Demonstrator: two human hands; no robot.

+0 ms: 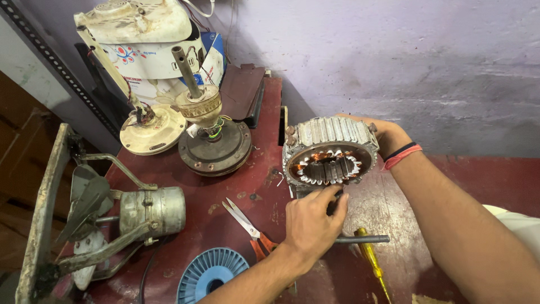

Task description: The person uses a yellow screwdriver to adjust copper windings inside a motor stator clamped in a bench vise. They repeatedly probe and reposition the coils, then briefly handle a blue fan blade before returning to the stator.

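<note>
Right now you have a motor stator (329, 153) standing on its edge near the back of the dark red table (236, 225), its open face turned toward you. It is a squarish block of stacked grey metal plates with ribbed, dull sides, and inside its round bore sit copper windings with pale insulating slips poking inward like teeth. Your right hand (388, 135) is cupped over the far top corner of the stator, gripping it steady, the wrist wearing a red and a black band. Your left hand (312, 222) lies palm down just in front, fingers curled and reaching up to the stator's lower rim; you cannot tell whether they pinch anything.

A dark metal rod (363, 239) lies flat just beside that hand, pointing right, and a yellow-handled screwdriver (372, 262) crosses under it. Scissors (247, 225) with orange handles lie open to the left, near a blue ribbed plastic disc (212, 275) at the table's near edge. Farther left sits a dusty grey fan motor (153, 211) in a bracket, and behind stand a rusty round motor housing (215, 147) with an upright shaft and a cream fan base (152, 130).
</note>
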